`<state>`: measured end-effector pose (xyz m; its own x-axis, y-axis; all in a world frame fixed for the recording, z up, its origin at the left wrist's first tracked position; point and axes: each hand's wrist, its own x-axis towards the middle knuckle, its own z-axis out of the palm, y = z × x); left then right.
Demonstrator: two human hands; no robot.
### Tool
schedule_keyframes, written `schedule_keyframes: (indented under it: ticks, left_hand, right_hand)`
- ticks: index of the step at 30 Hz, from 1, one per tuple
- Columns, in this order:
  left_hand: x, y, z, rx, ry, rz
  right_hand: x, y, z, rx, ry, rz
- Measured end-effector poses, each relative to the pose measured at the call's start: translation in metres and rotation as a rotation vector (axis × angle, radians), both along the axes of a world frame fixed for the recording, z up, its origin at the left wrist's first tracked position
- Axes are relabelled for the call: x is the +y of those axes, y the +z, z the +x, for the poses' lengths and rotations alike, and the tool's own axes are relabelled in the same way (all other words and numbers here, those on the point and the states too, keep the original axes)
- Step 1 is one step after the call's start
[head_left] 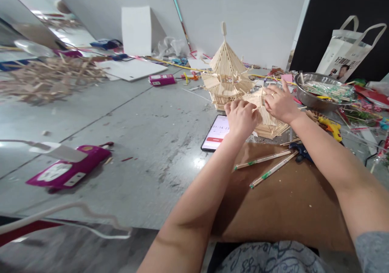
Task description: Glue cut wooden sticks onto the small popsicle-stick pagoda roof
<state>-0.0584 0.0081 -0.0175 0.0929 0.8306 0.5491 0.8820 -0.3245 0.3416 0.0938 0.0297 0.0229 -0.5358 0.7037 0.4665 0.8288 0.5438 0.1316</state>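
Observation:
A low, many-sided roof model [275, 125] made of thin wooden sticks lies at the near edge of the work area. My left hand [242, 117] is closed at its left side, fingers curled over and fingertips mostly hidden. From the right, my right hand [281, 103] pinches at the upper part of the same roof, one finger raised. Just behind stands a taller tiered pagoda [229, 62] of similar sticks, topped by a small finial. Beside my left wrist, a phone [214, 133] showing a running timer lies on the table.
Wrapped stick bundles [272, 159] and a blue-handled tool [300, 151] lie on a brown board [282, 208]. A yellow glue gun [331, 128] is right of my right forearm. A metal bowl [322, 103] holds packaged sticks. Purple power strips [73, 167] and a stick pile [51, 78] are left.

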Motion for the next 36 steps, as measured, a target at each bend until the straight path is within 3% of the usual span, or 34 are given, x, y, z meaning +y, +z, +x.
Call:
schedule_keyframes:
  ticks: [9, 17, 19, 22, 27, 31, 36]
  left_hand:
    - [0.000, 0.005, -0.003, -0.094, 0.045, -0.076]
    - [0.004, 0.006, -0.010, -0.195, 0.120, -0.174]
    - [0.003, 0.008, -0.011, -0.218, 0.131, -0.240]
    - [0.004, 0.010, -0.012, -0.227, 0.131, -0.342]
    - [0.010, 0.002, -0.014, -0.416, 0.012, -0.462]
    - [0.012, -0.001, -0.012, -0.718, -0.061, -0.569]
    - [0.011, 0.004, -0.011, -1.017, -0.106, -0.624]
  right_hand:
    - [-0.020, -0.003, 0.037, 0.335, -0.142, 0.150]
    - [-0.008, -0.046, 0.091, 1.051, -0.278, 0.289]
    - [-0.001, -0.054, 0.093, 1.226, -0.317, 0.197]
    - [0.006, -0.059, 0.088, 1.542, -0.395, -0.075]
    - [0.006, -0.057, 0.076, 1.884, -0.428, -0.429]
    - [0.005, -0.059, 0.075, 1.972, -0.383, -0.563]
    - [0.003, -0.062, 0.075, 1.961, -0.325, -0.542]
